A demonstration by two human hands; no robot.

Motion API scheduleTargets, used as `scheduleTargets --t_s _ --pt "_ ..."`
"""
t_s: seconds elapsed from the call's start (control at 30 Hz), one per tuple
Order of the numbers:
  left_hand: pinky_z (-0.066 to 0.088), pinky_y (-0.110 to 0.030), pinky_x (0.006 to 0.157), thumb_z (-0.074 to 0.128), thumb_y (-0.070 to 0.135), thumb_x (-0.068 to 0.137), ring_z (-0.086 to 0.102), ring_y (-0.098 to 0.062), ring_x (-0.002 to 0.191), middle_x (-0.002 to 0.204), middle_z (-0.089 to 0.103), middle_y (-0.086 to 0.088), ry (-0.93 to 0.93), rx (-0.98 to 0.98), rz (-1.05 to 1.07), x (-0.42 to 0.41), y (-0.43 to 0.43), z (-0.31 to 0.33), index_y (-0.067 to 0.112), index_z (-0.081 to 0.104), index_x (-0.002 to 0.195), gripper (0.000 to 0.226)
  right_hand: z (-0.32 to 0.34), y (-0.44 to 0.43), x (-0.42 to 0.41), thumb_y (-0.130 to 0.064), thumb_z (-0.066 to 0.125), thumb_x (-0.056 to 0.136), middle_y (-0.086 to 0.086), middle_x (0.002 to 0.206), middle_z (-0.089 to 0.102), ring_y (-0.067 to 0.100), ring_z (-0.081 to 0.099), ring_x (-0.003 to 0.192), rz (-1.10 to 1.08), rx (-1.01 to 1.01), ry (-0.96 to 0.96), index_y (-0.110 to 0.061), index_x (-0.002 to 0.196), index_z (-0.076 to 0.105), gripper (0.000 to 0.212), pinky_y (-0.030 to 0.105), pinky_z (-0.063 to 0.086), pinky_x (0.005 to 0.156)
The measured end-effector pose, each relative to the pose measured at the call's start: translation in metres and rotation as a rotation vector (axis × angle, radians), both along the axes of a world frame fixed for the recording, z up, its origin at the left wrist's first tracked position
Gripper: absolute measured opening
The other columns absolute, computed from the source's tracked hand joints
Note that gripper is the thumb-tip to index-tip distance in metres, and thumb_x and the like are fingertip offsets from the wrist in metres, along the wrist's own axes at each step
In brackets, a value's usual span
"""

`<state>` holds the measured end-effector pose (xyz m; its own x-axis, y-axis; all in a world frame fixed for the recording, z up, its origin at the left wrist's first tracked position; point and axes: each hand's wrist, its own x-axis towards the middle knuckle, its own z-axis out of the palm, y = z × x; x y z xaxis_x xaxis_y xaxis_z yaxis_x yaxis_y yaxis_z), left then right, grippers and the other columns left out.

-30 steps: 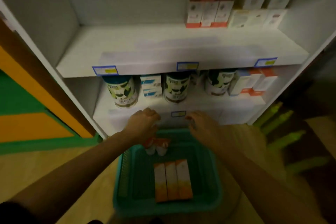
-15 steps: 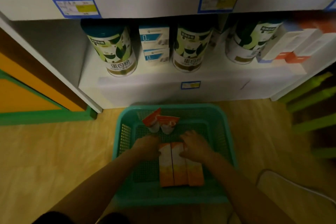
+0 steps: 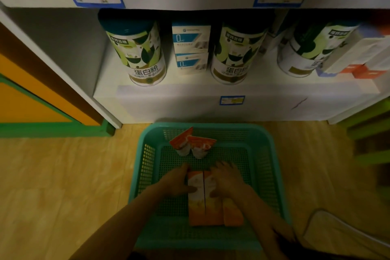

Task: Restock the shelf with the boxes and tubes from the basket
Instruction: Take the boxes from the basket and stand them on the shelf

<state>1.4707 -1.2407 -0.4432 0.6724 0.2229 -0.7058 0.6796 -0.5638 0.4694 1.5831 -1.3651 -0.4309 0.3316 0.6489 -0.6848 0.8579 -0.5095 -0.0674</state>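
Both hands, now closer together, grip orange boxes (image 3: 205, 198) in the basket (image 3: 272, 167) beside two tubes (image 3: 193, 144).

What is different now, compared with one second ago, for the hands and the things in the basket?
Both hands came back from the basket's far rim onto the orange boxes. The left hand and the right hand now press them from either side. The two tubes stayed at the far end of the basket; the boxes have not left it.
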Motion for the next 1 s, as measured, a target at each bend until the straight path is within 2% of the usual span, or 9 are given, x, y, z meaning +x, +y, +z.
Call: scheduleTargets --t_s 0.23,0.47,0.5,0.57,0.63,0.67,0.73,0.83,1.0 --pt "0.043 -0.031 0.096 0.059 0.027 0.085 0.054 -0.021 0.115 0.122 0.059 -0.007 -0.078 -0.021 -0.092 -0.001 0.014 0.024 0.012 0.057 0.117 0.036 0.022 -0.003 -0.001 -0.044 0.063 0.079 0.012 0.141 0.039 0.029 0.028 0.134 0.047 0.046 -0.044 -0.012 0.131 0.048 0.063 0.046 0.010 0.116" --pt "0.043 -0.026 0.081 0.059 0.029 0.085 0.056 -0.016 0.094 0.113 0.063 -0.010 -0.087 0.034 -0.234 -0.008 0.020 0.066 0.009 0.061 0.109 0.031 0.068 -0.002 -0.001 -0.046 0.064 0.079 0.004 0.115 0.065 0.022 0.052 0.117 0.064 0.053 0.000 -0.018 0.111 0.061 0.044 0.045 0.002 0.117" --pt "0.041 -0.025 0.079 0.059 0.030 0.085 0.055 -0.015 0.092 0.112 0.063 -0.010 -0.127 0.063 -0.242 -0.009 0.021 0.077 0.009 0.062 0.108 0.031 0.079 -0.001 0.000 -0.045 0.065 0.078 0.004 0.113 0.065 0.022 0.053 0.115 0.064 0.073 -0.002 -0.017 0.110 0.061 0.043 0.044 0.005 0.117" --pt "0.038 -0.023 0.077 0.061 0.032 0.084 0.057 -0.019 0.096 0.111 0.063 -0.010 -0.192 0.134 -0.238 -0.009 0.025 0.100 0.009 0.062 0.107 0.032 0.104 0.003 0.003 -0.043 0.067 0.078 0.008 0.112 0.065 0.024 0.055 0.110 0.049 0.131 -0.003 -0.015 0.109 0.061 0.043 0.039 0.022 0.111" --pt "0.040 -0.024 0.077 0.063 0.034 0.082 0.059 -0.024 0.103 0.111 0.063 -0.009 -0.253 0.173 -0.216 -0.009 0.033 0.126 0.009 0.062 0.107 0.036 0.132 0.010 0.009 -0.039 0.068 0.077 0.010 0.111 0.064 0.026 0.057 0.105 0.002 0.212 0.009 -0.015 0.109 0.061 0.040 0.034 0.040 0.094" --pt "0.041 -0.026 0.078 0.064 0.035 0.081 0.059 -0.024 0.103 0.110 0.064 -0.009 -0.287 0.184 -0.209 -0.009 0.037 0.140 0.009 0.062 0.107 0.037 0.148 0.014 0.012 -0.036 0.067 0.079 0.010 0.111 0.064 0.026 0.058 0.103 -0.036 0.250 0.026 -0.015 0.109 0.061 0.037 0.033 0.043 0.086" --pt "0.038 -0.025 0.077 0.064 0.037 0.081 0.056 -0.021 0.103 0.110 0.061 -0.008 -0.336 0.243 -0.211 -0.007 0.046 0.174 0.010 0.062 0.108 0.038 0.183 0.022 0.017 -0.031 0.066 0.081 0.008 0.109 0.063 0.024 0.059 0.101 -0.085 0.292 0.061 -0.014 0.107 0.061 0.032 0.031 0.044 0.079" --pt "0.037 -0.023 0.081 0.063 0.037 0.082 0.052 -0.019 0.102 0.114 0.058 -0.006 -0.411 0.327 -0.219 -0.006 0.058 0.230 0.013 0.059 0.112 0.038 0.236 0.033 0.024 -0.031 0.066 0.081 0.007 0.112 0.062 0.022 0.058 0.101 -0.119 0.358 0.090 -0.015 0.107 0.060 0.031 0.031 0.047 0.086" --pt "0.040 -0.028 0.076 0.065 0.036 0.080 0.052 -0.019 0.090 0.103 0.060 -0.009 -0.528 0.463 -0.210 -0.004 0.080 0.343 0.013 0.061 0.097 0.028 0.346 0.043 0.032 -0.042 0.069 0.077 0.003 0.118 0.060 0.020 0.056 0.106 -0.030 0.498 -0.075 -0.022 0.116 0.056 0.045 0.030 0.045 0.087"
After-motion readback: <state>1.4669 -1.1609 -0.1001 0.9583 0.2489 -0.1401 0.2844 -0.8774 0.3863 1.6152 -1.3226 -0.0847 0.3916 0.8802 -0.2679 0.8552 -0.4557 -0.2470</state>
